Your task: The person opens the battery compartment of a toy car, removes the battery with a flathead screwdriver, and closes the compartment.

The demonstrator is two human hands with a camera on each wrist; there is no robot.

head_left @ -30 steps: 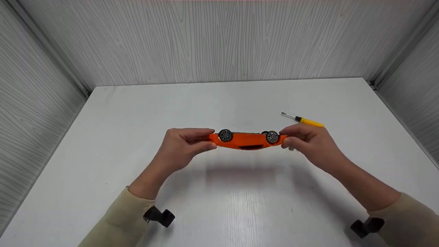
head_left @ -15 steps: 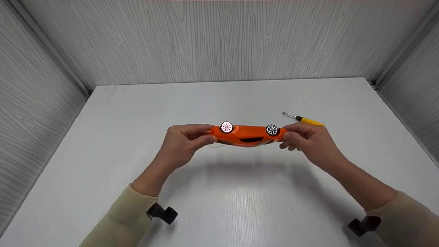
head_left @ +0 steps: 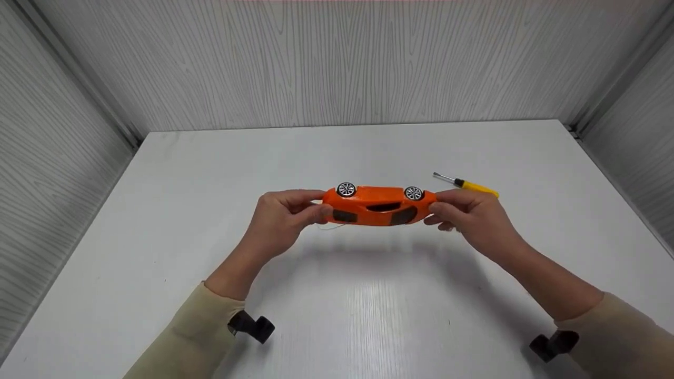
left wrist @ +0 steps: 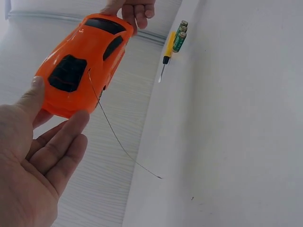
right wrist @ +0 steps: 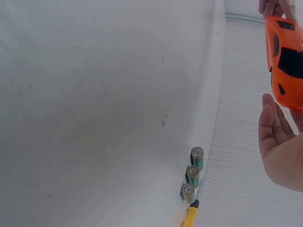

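An orange toy car (head_left: 376,205) is held above the white table, tipped with its side wheels up and its roof toward me. The left hand (head_left: 279,221) pinches one end of it between thumb and fingers. At the other end, by the windshield seen in the right wrist view, the right hand (head_left: 476,216) pinches the car. A thin wire antenna (left wrist: 116,135) sticks out from the body near the left hand. Dark windows (left wrist: 68,73) show on the car in the left wrist view. Its underside is turned away.
A yellow-handled screwdriver (head_left: 476,188) lies on the table (head_left: 263,158) beyond the right hand. Three green batteries (right wrist: 193,174) stand beside it, out of sight in the head view. Wood-grain panels (head_left: 337,63) enclose the back and sides.
Both hands have rolled the car so its roof and windows turn toward me and its wheels rise toward the far side. The grips stay at both ends.
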